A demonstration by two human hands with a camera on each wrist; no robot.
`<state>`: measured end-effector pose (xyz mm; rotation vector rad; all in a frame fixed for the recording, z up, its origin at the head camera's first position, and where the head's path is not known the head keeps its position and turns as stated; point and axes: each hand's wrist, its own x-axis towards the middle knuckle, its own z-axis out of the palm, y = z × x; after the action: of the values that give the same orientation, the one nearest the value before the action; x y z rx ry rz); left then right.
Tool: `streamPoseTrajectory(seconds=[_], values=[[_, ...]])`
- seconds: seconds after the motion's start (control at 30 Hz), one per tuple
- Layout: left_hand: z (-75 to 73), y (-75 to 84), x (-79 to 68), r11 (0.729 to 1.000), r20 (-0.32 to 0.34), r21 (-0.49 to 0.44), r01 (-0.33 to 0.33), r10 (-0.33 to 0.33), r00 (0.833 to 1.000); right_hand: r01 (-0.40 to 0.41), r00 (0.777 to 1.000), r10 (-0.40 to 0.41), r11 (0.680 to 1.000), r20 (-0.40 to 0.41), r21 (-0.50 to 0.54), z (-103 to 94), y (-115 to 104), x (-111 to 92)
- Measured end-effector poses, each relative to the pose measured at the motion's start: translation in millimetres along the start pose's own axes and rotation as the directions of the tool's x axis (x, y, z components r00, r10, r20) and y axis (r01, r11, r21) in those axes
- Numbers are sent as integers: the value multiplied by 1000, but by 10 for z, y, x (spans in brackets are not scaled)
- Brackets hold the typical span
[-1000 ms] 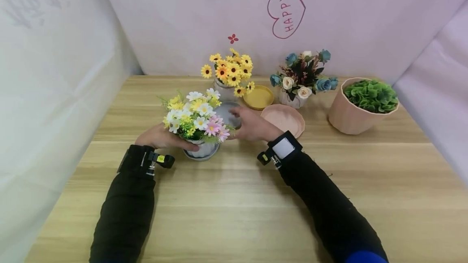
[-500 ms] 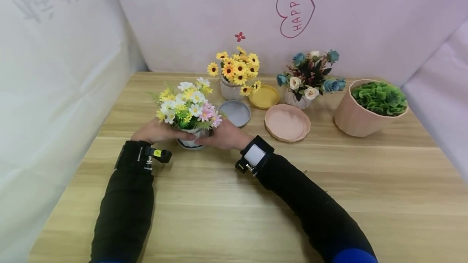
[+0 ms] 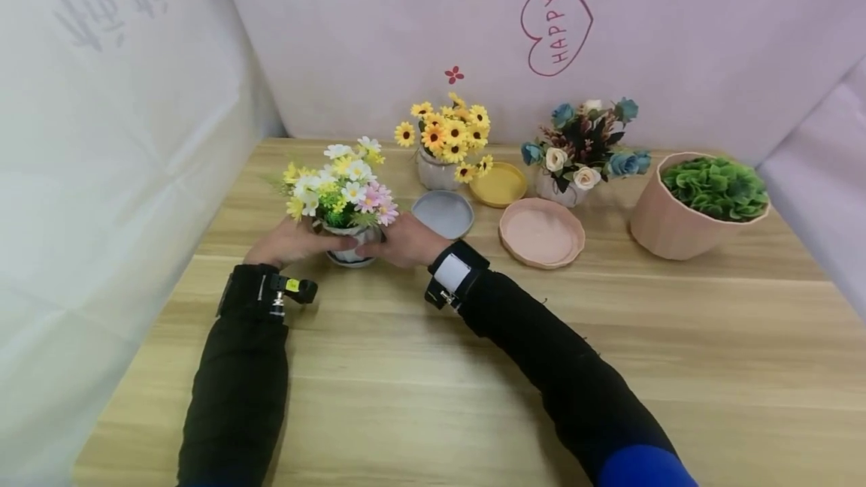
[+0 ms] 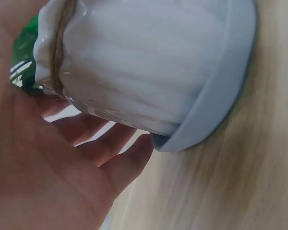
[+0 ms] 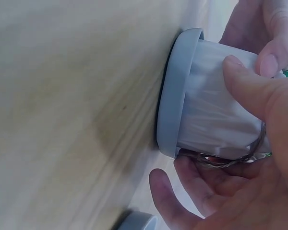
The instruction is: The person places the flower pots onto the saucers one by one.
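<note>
A white ceramic flowerpot (image 4: 134, 52) with twine round its neck holds artificial daisies (image 3: 345, 186) in white, yellow and pink. It stands upright in a grey-blue saucer (image 5: 175, 91) on the table. From the left side, my left hand (image 3: 287, 243) grips the pot, its fingers reaching behind. My right hand (image 3: 409, 240) holds it from the other side, thumb on the front wall and fingers round the far side, as the right wrist view shows. Both thumbs nearly meet at the front of the pot.
Behind my right hand lies another grey saucer (image 3: 443, 214). Further back are a potted bunch of yellow flowers (image 3: 449, 134), a yellow saucer (image 3: 499, 185), a pink saucer (image 3: 541, 231) and blue-and-cream roses (image 3: 585, 145). A pink planter (image 3: 676, 224) with green leaves stands right. White cloth surrounds the table.
My right hand has come left from beside the grey saucer and taken hold of the flowerpot. Pot and saucer have shifted slightly back and left. The head view has turned a little left.
</note>
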<state>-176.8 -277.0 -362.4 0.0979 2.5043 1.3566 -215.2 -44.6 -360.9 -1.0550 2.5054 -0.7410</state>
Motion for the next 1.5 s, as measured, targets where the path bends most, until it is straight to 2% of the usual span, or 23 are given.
streamPoseTrajectory(seconds=[0.07,0.17,0.4,0.5,0.53,0.6,0.73,0.8,1.0,1.07,1.2,1.3,1.37,1.5], values=[[-26,-19,-8,999,-20,7,32,-32,999,-13,1000,13,1000,5,-9,-5,-14,59],[-61,-52,6,999,-44,-10,37,-38,998,-11,1000,11,1000,-5,-6,-1,-22,165],[-140,-136,84,996,-95,-81,-38,31,995,-43,999,43,999,-9,0,9,-54,401],[-176,-173,131,993,-112,-112,-27,14,994,-70,998,70,997,-1,-11,-6,-85,493],[-188,-185,145,994,-117,-113,-16,2,993,-78,997,78,997,-6,-6,46,-7,602],[-213,-206,173,994,-133,-111,2,-17,991,-95,995,95,995,-4,-5,41,-21,668],[-250,-220,213,991,-172,-136,9,-33,985,-99,995,99,995,-28,-8,37,-44,795],[-264,-222,227,988,-191,-156,7,-37,981,-99,994,99,995,-38,-9,-12,-138,775],[-248,-242,280,993,-271,-118,9,-41,962,-133,990,131,990,-50,-47,9,-128,935],[-199,-248,309,993,-299,-120,1,-37,953,-154,987,151,986,-51,-66,15,-107,975],[-112,-241,340,990,-359,-139,-16,-35,933,-147,988,141,984,-68,-102,39,-71,1069],[-76,-208,339,996,-388,-90,-7,-28,921,-149,988,141,982,-69,-119,29,-72,1072],[-65,-161,318,1000,-389,-30,7,-18,921,-172,984,164,977,-65,-128,-5,-83,1010],[-84,-5,217,994,-347,86,70,-35,937,-269,959,253,956,-129,-121,-111,-101,750]])
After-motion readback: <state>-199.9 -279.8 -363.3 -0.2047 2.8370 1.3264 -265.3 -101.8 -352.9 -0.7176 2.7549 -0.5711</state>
